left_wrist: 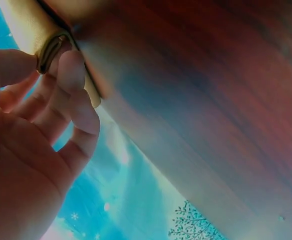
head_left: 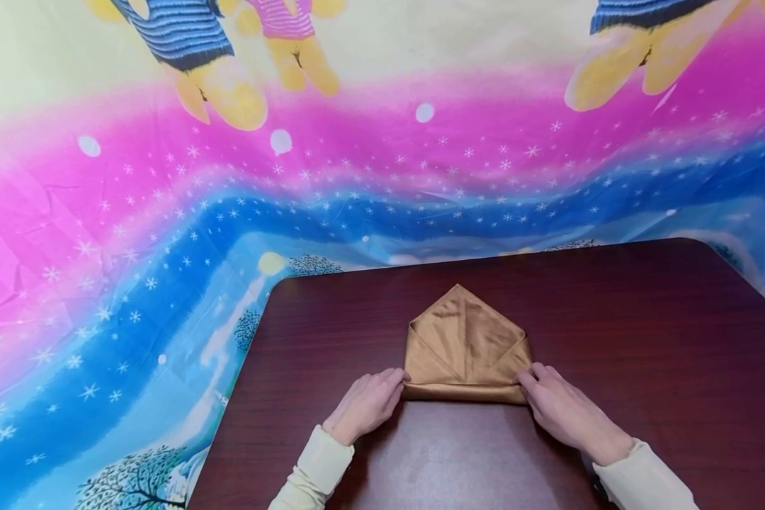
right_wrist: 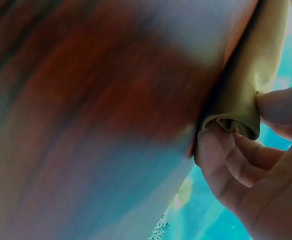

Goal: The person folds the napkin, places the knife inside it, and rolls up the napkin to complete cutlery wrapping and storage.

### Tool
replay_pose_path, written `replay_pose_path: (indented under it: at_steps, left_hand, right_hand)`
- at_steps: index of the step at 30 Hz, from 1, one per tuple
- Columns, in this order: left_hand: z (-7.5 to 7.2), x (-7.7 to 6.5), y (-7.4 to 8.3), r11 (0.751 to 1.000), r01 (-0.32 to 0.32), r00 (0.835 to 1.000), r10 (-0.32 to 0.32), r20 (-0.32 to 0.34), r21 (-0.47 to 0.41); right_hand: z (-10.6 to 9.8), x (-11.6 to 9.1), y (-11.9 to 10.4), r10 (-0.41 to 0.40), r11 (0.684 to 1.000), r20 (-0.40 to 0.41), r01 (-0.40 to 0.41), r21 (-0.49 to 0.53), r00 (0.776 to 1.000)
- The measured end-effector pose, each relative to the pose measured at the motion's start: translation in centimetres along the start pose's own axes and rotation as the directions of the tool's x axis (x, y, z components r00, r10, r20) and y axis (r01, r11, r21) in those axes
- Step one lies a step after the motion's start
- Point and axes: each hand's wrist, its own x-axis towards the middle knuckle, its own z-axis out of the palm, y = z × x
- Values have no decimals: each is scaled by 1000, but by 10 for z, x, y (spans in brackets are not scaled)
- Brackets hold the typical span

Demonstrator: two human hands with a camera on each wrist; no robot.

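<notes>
A shiny golden-brown cloth (head_left: 465,340) lies folded on the dark wooden table, its far side a point and its near edge rolled into a flat band. At the left end of that band my left hand (head_left: 371,400) pinches the roll between thumb and fingers. My right hand (head_left: 567,407) grips the opposite end the same way. Close up in the left wrist view, the rolled cloth (left_wrist: 33,30) shows its layered end between thumb and fingertips. The right wrist view shows the roll's hollow, curled end (right_wrist: 241,100), with the thumb on top and fingers beneath.
The reddish-brown table (head_left: 650,326) has rounded far corners and a smooth top that reflects light near its front. Behind and to the left hangs a colourful backdrop (head_left: 357,156) with snowflakes, trees and bear figures, meeting the table's far edge.
</notes>
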Motion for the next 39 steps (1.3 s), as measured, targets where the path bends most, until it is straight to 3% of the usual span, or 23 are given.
replay_pose_path:
  at_steps: [11,18,24,39]
  left_hand:
    - [2,4,-1,999,-1,1000,1,2,-34]
    - [2,4,0,998,22,999,-19,49,-61]
    - [3,4,1,995,63,995,-56,84,-82]
    - [-2,5,2,988,99,994,-93,58,-117]
  right_hand:
    - [-1,1,0,41,999,40,-40,-13,998]
    - [2,3,2,14,1000,4,-14,1,1000]
    - [2,2,0,63,997,29,-64,32,998]
    - [0,3,-1,119,991,43,-122,61,992]
